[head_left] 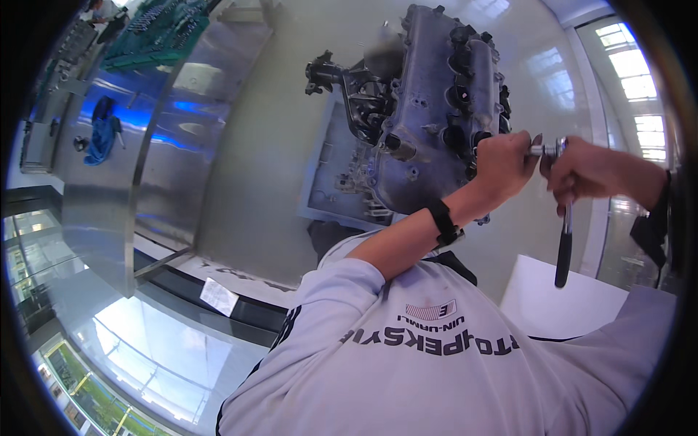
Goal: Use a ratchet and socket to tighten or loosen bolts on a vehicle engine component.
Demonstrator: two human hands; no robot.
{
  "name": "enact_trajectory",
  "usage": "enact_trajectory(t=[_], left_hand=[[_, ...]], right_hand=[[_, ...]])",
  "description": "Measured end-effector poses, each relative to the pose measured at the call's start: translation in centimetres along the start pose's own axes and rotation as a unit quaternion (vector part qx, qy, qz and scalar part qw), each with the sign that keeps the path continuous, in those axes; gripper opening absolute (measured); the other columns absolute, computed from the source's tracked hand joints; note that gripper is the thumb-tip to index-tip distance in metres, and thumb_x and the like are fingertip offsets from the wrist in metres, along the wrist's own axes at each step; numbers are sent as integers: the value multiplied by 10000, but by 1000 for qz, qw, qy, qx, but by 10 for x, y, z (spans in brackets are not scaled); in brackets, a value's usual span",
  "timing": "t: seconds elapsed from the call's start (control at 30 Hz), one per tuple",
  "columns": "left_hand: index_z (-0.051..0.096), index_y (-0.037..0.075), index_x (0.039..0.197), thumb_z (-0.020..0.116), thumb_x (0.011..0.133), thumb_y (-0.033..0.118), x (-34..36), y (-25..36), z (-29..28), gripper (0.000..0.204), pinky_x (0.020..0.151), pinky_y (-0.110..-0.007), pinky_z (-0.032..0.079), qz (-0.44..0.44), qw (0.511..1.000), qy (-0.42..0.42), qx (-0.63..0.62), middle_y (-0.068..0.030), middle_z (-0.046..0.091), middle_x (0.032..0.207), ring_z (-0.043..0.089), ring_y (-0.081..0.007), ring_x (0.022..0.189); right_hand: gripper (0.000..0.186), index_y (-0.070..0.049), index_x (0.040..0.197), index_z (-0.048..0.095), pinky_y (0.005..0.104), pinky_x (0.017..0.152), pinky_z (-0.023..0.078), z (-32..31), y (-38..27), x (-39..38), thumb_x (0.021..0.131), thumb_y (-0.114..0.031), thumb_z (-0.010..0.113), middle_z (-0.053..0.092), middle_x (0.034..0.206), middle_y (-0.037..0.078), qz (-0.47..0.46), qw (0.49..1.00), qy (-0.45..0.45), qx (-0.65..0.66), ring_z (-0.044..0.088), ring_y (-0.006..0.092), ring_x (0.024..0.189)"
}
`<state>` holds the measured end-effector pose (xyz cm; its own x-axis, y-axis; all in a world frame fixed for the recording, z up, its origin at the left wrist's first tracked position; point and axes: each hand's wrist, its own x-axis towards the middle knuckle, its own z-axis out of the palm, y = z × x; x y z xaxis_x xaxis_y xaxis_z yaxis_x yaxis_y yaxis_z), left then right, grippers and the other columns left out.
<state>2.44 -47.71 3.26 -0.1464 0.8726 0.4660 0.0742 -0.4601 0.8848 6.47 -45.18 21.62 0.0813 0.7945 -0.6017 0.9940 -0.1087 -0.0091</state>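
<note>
A ratchet wrench [563,251] with a black grip hangs handle-down at the right. My right hand [585,171] is closed around its head. A short metal socket piece [537,150] sticks out from the head towards my left hand [504,166]. That hand's fingers are wrapped round the socket's far end, beside the right side of an engine [425,102]. The engine has a grey cover and several black plugs along its top. Whether the socket sits on a bolt is hidden by my left hand.
A dark pipe-like part [356,91] juts from the engine's left side. Below it lies a grey tray [323,185]. Farther left stands a metal workbench [171,131] with a blue cloth [103,134] and a green tool tray [156,36]. A white box-like surface [534,298] is near my right side.
</note>
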Motion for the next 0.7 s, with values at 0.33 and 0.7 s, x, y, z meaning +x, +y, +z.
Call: enact_trajectory(t=[0.33,0.7], left_hand=[[598,63,695,651,701,176,-1,-4,-2,125,540,-435,464,-39,990,-49,-130,-138,574,576,593,-344,558],[593,78,653,602,831,185,7,-11,-8,208,515,-425,460,-75,967,-211,-124,-114,582,572,609,-315,555]], right_hand=[[43,-19,765,528,412,792,464,1,-26,-5,751,20,518,559,768,83,-29,983,7,-180,573,267,812],[90,4,790,503,371,726,441,0,-20,5,723,54,538,491,719,96,15,982,-22,-187,512,266,730]])
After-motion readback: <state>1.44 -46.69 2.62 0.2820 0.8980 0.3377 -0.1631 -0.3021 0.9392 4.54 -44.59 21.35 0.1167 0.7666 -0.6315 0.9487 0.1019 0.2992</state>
